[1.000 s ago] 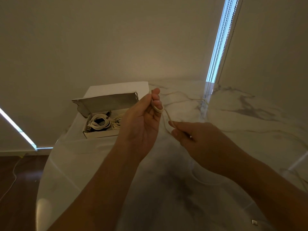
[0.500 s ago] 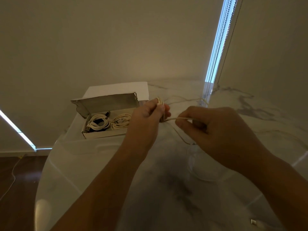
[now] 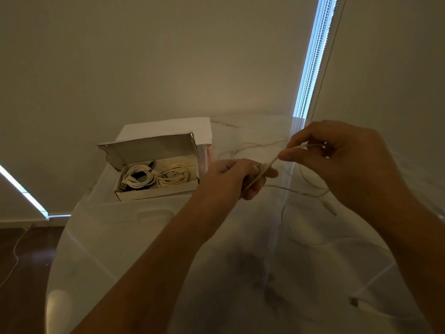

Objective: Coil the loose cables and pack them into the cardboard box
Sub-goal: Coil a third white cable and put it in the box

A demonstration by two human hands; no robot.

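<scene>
I see the left hand (image 3: 237, 175) held above the marble surface (image 3: 149, 237), its fingers (image 3: 252, 192) curled around a small flat coil of the white cable (image 3: 260, 173), with the thumb pressing the loops from above. From that coil a taut strand rises up and to the right into the right hand (image 3: 337, 162), where the thumb and forefinger pinch it just beside the left hand's fingertips; the remaining right fingers are folded in around the strand as it passes through the palm. Beyond the right hand the loose length of this cable drops to the surface and trails in slack curves under and behind both hands. The cardboard box (image 3: 154, 174) sits open on the surface to the left of the left hand, well apart from the fingers, lid flap standing up at the back. Inside it lie two coiled cables (image 3: 154, 178) side by side, the left bundle wound with something dark. Another plug end (image 3: 354, 302) lies at the near right edge of the surface.
</scene>
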